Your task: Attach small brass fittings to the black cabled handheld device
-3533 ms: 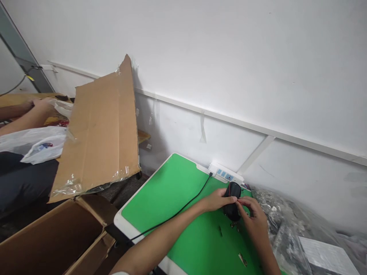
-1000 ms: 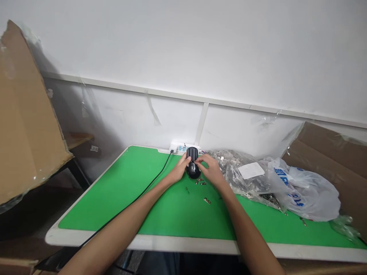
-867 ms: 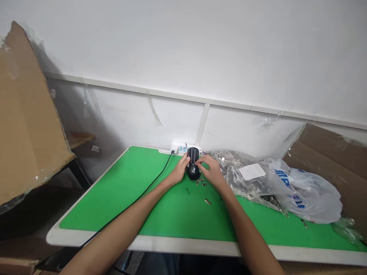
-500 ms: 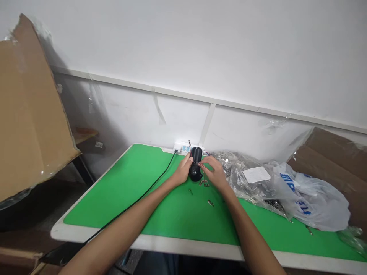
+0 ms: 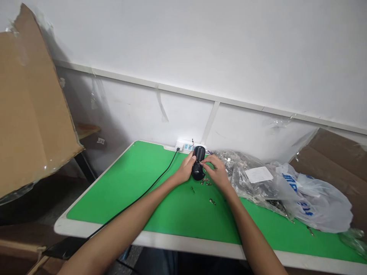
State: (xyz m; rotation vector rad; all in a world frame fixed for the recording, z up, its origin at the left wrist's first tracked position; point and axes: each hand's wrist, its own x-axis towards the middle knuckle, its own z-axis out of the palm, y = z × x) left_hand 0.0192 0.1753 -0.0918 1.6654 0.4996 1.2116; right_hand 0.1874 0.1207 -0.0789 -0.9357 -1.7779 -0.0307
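A glossy black plastic housing (image 5: 198, 172) with a narrow waist and two rounded ends is held up over the green table top. My left hand (image 5: 185, 168) grips it from the left side, thumb on its front. A thin red wire (image 5: 193, 147) with a small end piece sticks up past its upper left. At the waist, my right hand (image 5: 215, 168) is closed in a pinch against the housing; what lies between thumb and finger is too small to make out. Below are several small metal clips (image 5: 205, 182), another pair of clips (image 5: 212, 201) and a small screw-like piece (image 5: 192, 189).
Behind the housing, a white power strip (image 5: 186, 146) lies against the wall, with a black cable (image 5: 149, 186) running across the table's left part. Clear bags of metal parts (image 5: 241, 177) and a white plastic bag (image 5: 323, 202) sit at right. Cardboard (image 5: 31, 107) stands at left.
The view has shifted slightly. Both hands stay at the housing, and my right fingertips have moved a little at its waist.
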